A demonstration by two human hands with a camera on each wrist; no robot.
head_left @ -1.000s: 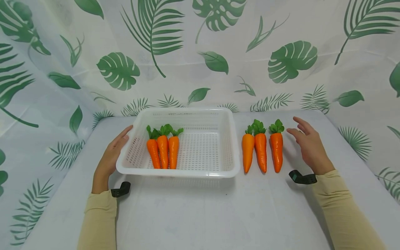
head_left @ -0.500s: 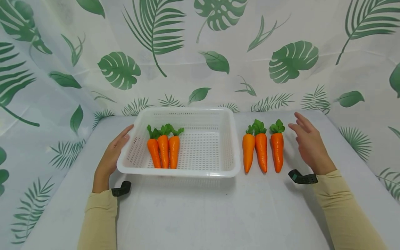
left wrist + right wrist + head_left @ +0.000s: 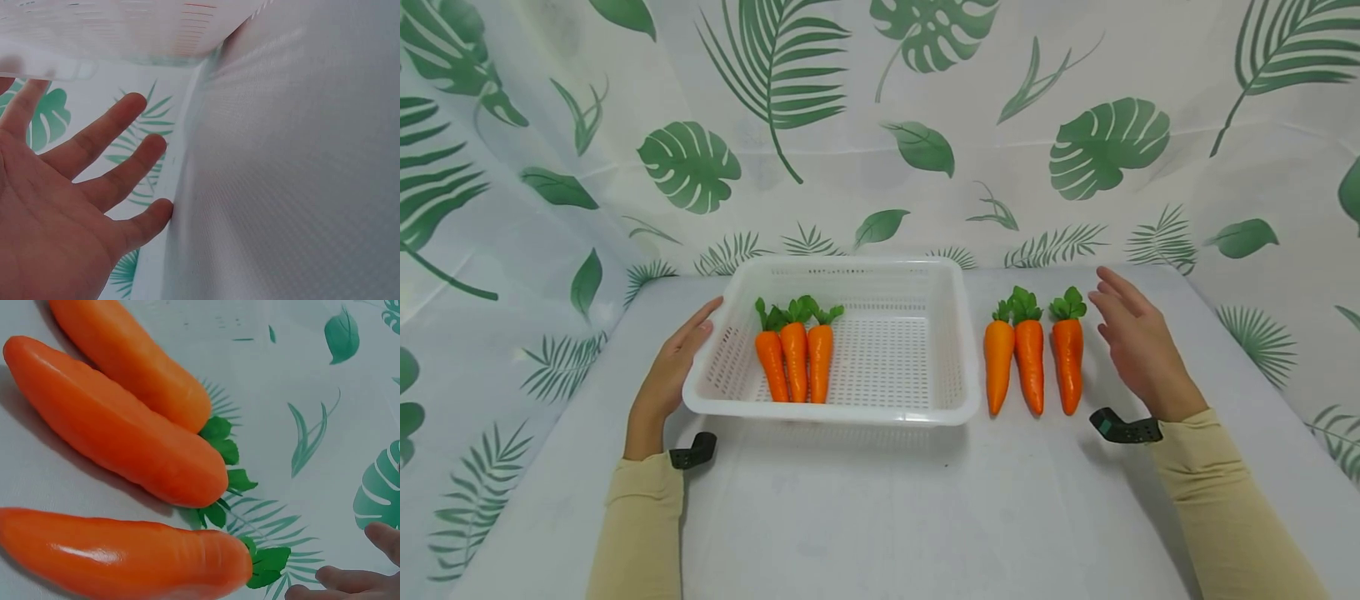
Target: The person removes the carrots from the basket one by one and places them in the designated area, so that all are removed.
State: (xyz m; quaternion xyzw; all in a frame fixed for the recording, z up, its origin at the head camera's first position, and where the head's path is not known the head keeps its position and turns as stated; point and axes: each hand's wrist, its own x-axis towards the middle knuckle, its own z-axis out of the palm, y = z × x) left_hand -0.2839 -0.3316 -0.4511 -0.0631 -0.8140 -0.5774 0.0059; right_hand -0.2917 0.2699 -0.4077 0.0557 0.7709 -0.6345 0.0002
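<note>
The white basket [image 3: 850, 412] held three carrots [image 3: 795, 362] toward nine o'clock; three loose carrots [image 3: 1030, 367] lay outside at three. The left hand [image 3: 666, 367], fingers spread, touched its nine-o'clock side; the right hand [image 3: 1138, 350], fingers loosely extended, held nothing.

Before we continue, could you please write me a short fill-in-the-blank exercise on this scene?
Inside the white perforated plastic basket lie ____ green-topped orange carrots.
They lie nearer the basket's ____ end, as the person sees it.
The other orange carrots lie to the basket's ____.
The left hand is at the basket; the right hand holds ____.

Missing words: three; left; right; nothing.
</note>
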